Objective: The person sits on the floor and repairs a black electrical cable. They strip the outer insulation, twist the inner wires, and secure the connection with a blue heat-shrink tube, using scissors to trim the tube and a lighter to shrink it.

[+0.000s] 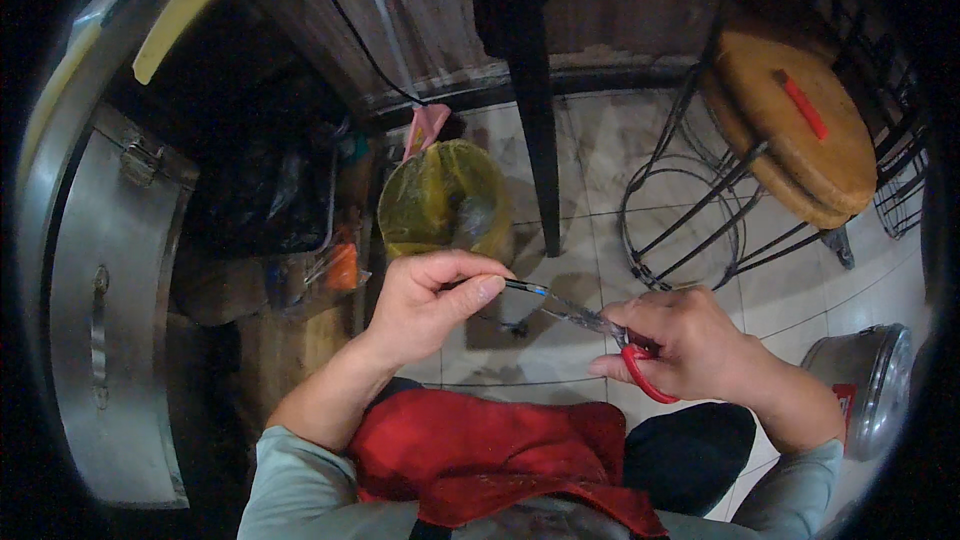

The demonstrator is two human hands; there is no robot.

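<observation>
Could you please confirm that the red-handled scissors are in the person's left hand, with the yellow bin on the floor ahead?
Not quite: the head view shows the red-handled scissors in the right hand; the left hand pinches a thin dark item. The yellow bin is indeed on the floor ahead.

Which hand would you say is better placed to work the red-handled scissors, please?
Probably the right hand: it holds the red-handled scissors by the handle, with the blades pointing toward the left hand, which is occupied pinching a slim dark item.
</observation>
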